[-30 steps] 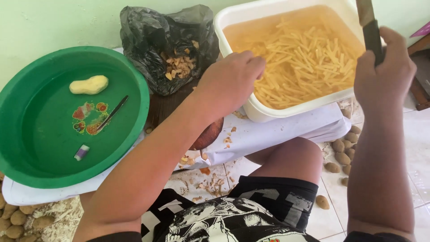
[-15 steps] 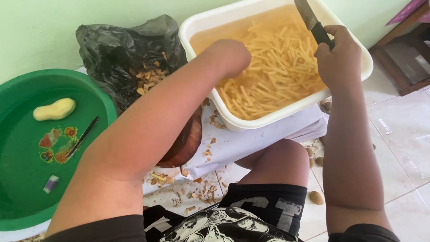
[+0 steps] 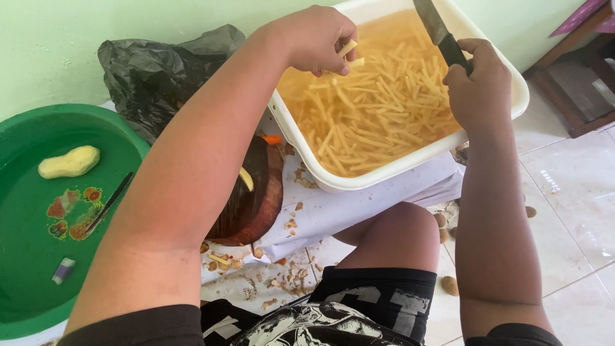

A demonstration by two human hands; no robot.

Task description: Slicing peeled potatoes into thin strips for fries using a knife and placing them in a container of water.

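Observation:
My left hand (image 3: pixel 315 37) hovers over the near left part of a white rectangular tub (image 3: pixel 359 181) and pinches a few pale potato sticks (image 3: pixel 350 52). The tub holds cloudy water and many cut potato sticks (image 3: pixel 378 112). My right hand (image 3: pixel 477 83) is closed on the black handle of a knife (image 3: pixel 438 32), its blade pointing up and away above the tub's right side. A round dark wooden cutting board (image 3: pixel 256 195) lies under my left forearm with one potato strip on it.
A green basin (image 3: pixel 38 256) at left holds water, a peeled potato (image 3: pixel 68 161), a thin dark tool (image 3: pixel 109 202) and a small purple-white object (image 3: pixel 63 270). A black plastic bag (image 3: pixel 154 67) sits behind the board. Peel scraps and small potatoes (image 3: pixel 450 284) litter the tiled floor.
My left hand has risen out of the tub's water with a few potato sticks pinched in it. The knife hand stays over the tub's right side; the view shifted slightly.

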